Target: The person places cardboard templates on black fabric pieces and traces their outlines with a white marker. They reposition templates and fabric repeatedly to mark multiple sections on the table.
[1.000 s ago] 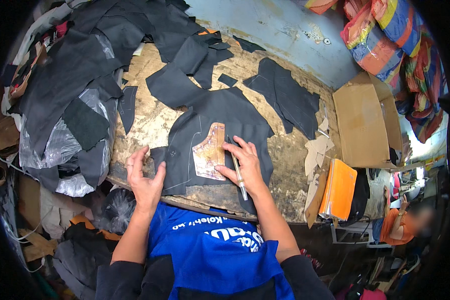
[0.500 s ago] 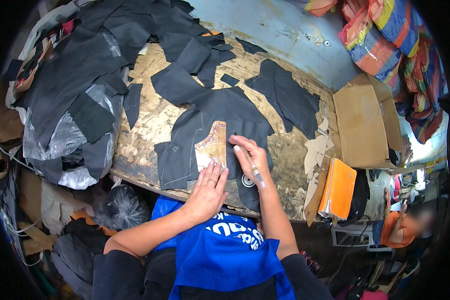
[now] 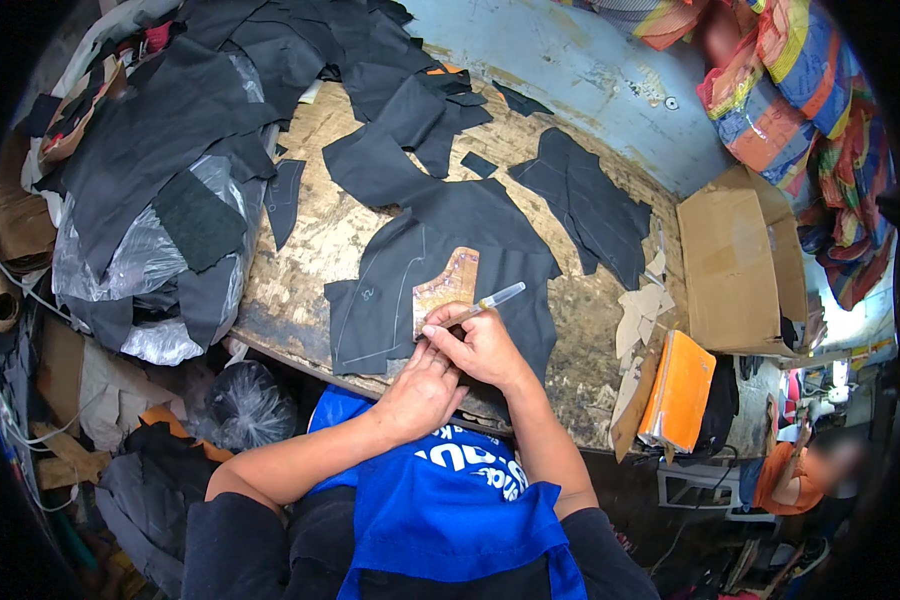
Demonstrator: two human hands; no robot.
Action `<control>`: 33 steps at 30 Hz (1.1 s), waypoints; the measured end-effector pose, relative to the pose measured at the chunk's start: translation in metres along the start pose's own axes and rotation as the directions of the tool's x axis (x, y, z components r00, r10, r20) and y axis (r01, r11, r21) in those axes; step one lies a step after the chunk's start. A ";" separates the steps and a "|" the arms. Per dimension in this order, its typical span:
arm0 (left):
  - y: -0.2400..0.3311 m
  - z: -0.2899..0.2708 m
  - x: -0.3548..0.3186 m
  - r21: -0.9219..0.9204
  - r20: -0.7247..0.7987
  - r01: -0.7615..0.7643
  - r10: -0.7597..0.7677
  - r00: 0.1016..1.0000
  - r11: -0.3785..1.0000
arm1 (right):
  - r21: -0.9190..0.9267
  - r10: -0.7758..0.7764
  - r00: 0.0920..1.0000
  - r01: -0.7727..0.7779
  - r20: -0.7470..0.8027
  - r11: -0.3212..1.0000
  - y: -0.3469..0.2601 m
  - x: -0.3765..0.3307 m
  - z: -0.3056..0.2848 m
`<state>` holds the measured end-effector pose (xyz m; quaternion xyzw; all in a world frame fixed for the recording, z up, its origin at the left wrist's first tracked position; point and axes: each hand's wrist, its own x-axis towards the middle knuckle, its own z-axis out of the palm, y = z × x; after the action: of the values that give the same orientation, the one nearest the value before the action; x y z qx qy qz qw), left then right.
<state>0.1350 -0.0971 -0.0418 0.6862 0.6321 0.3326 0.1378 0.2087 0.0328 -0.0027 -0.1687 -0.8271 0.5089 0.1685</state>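
A brown cardboard pattern piece (image 3: 448,290) lies on a dark leather piece (image 3: 440,255) at the near edge of the worn wooden table (image 3: 310,245). My left hand (image 3: 420,388) presses flat on the lower end of the pattern. My right hand (image 3: 480,345) grips a silver marking pen (image 3: 485,303), its tip at the pattern's lower edge beside my left fingers. Pale traced outlines show on the leather to the left of the pattern.
More dark leather pieces (image 3: 585,200) lie across the table's far half. A heap of black scraps over a plastic bag (image 3: 160,230) stands at left. A cardboard box (image 3: 735,265), an orange folder (image 3: 680,390) and pale card cut-outs (image 3: 635,320) sit at right.
My left hand has come from the table's left edge onto the pattern's lower end. My right hand has turned the pen and brought its tip down to the pattern's bottom edge.
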 end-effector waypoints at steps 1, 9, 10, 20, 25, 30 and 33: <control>0.000 0.000 0.000 -0.001 0.004 0.006 -0.006 1.000 1.000 | -0.008 0.023 1.000 -0.023 -0.005 1.000 0.000 0.000 0.000; 0.003 0.007 0.000 0.044 0.012 0.016 -0.017 1.000 0.999 | -0.116 -0.044 0.999 0.042 -0.013 0.992 -0.001 0.001 0.003; 0.002 0.007 0.000 0.057 0.037 0.025 -0.027 0.999 0.998 | -0.132 -0.053 0.999 0.052 -0.003 0.990 -0.001 0.002 0.003; 0.004 0.006 0.002 0.110 -0.039 0.002 0.002 0.999 0.994 | -0.232 -0.159 0.972 0.116 -0.176 0.966 0.005 0.046 0.010; 0.005 -0.004 0.010 0.135 -0.025 0.031 -0.028 0.999 0.990 | -0.303 -0.221 0.956 0.156 -0.194 0.940 0.006 0.052 0.011; -0.005 -0.014 0.035 0.116 -0.041 0.099 -0.095 0.995 0.988 | -0.340 -0.116 0.960 0.024 -0.254 0.940 0.007 0.057 -0.013; -0.012 -0.022 0.051 0.141 0.005 0.111 -0.112 0.994 0.984 | -0.344 -0.009 0.956 -0.096 -0.292 0.934 0.014 0.068 -0.029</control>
<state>0.1104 -0.0512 -0.0185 0.6598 0.6904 0.2748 0.1116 0.1633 0.0923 0.0045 -0.2872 -0.8677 0.3251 0.2428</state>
